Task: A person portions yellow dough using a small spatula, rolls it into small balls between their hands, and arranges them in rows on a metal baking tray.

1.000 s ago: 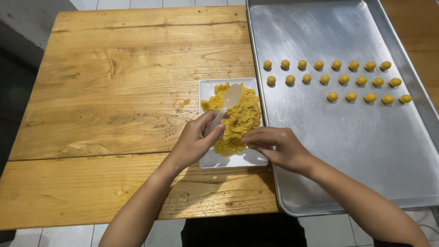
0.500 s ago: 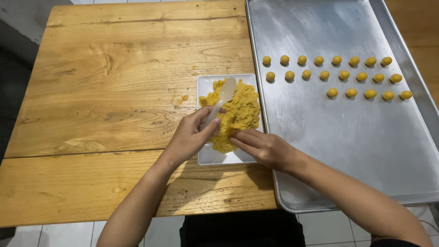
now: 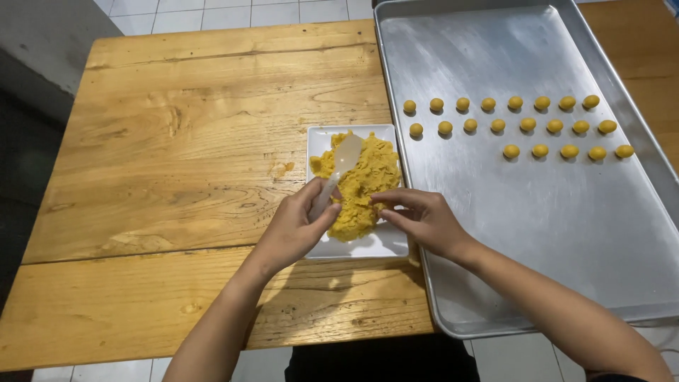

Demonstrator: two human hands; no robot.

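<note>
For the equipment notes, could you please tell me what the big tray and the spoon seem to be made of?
The tray looks like bare metal, probably aluminium: dull silver with soft reflections. The spoon in the left hand looks like translucent white plastic, pale and slightly see-through.

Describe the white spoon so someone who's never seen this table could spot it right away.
On the wooden table, left of the big metal tray, sits a square white plate heaped with yellow dough. The spoon lies across that dough, its handle pinched in the left hand. It is the only pale, translucent thing against the yellow.
</note>
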